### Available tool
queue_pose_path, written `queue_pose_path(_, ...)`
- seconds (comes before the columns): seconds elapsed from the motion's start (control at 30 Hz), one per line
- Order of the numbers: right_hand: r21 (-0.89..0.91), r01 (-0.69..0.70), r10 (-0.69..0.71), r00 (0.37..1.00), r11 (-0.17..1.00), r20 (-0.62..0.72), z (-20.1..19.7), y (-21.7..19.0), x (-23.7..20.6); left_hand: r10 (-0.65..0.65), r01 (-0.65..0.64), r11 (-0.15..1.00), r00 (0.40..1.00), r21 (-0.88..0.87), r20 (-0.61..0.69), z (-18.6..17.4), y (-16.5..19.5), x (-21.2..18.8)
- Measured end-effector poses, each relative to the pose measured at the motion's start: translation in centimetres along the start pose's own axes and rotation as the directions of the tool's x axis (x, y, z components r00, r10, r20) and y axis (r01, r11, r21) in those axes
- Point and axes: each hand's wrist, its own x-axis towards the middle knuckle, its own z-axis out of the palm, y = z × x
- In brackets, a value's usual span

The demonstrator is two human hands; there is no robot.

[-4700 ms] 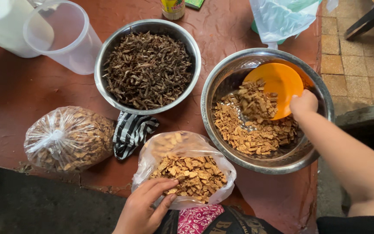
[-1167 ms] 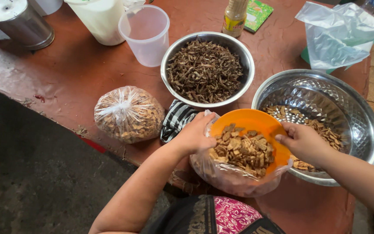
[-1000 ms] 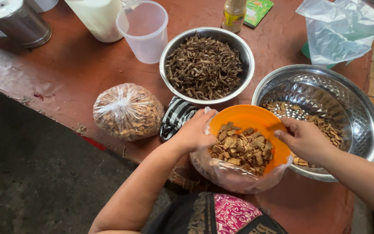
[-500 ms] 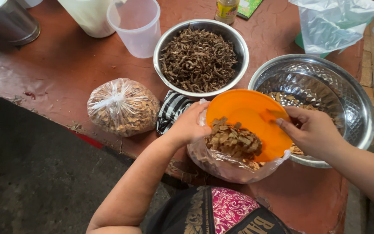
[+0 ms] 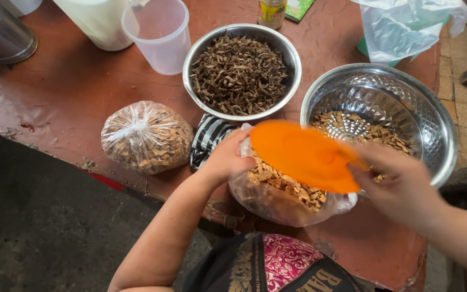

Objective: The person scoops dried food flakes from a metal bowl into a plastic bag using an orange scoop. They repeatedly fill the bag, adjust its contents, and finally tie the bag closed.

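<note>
1. Right hand [image 5: 404, 181] clamped on the rim of an orange bowl [image 5: 301, 156], tipped steeply over the open bag, blurry from motion. Can't see any chips left inside the bowl from this angle.
2. Left hand [image 5: 225, 159] pinching the near edge of the clear plastic bag [image 5: 282, 200], holding its mouth open right under the bowl.
3. Bag sits on the front edge of the table, between the two hands, and looks well filled with tan chips [image 5: 285, 184], heaped close to the opening. Not tied yet.
4. Just beside it on the right, the big steel bowl [image 5: 433, 124]: only a thin scatter of the same tan chips across the bottom, so most of that batch looks scooped out already. Probably a scoop or so left in there.
5. Left of the open bag, past a striped black-and-white cloth [image 5: 207, 139], a finished bag [image 5: 146, 136] of the same stuff, knotted shut. So one bag done, second one nearly full.
6. Further back, a smaller steel bowl [image 5: 241, 70] heaped with dark dried strips, looks untouched.
7. Beyond that on the reddish table [image 5: 66, 92]: clear plastic jug [image 5: 158, 35], metal can [image 5: 1, 32] in the far corner, loose pile of empty plastic bags [image 5: 406, 27] at the back right.
</note>
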Motion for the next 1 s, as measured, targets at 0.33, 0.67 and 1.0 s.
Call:
queue_pose_path(0.33, 0.367, -0.316, 0.368, 0.926, 0.875, -0.082, -2.2, 7.0, -0.2, 0.09, -0.089, 0.994, 0.996, 0.062, -0.011, 0.1, -1.2, -0.7)
queue_pose_path(0.67, 0.341, -0.266, 0.41, 0.775, 0.902, -0.481, -6.0, 28.8, 5.1, 0.01, -0.011, 0.999, 0.999, -0.038, -0.033, 0.4, 2.2, -3.8)
queue_pose_path(1.0, -0.205, -0.242, 0.084, 0.815, 0.948, -0.573, -0.9, 36.1, 7.9, -0.093, 0.097, 0.995, 0.985, 0.015, -0.146, 0.8, 3.0, -6.1)
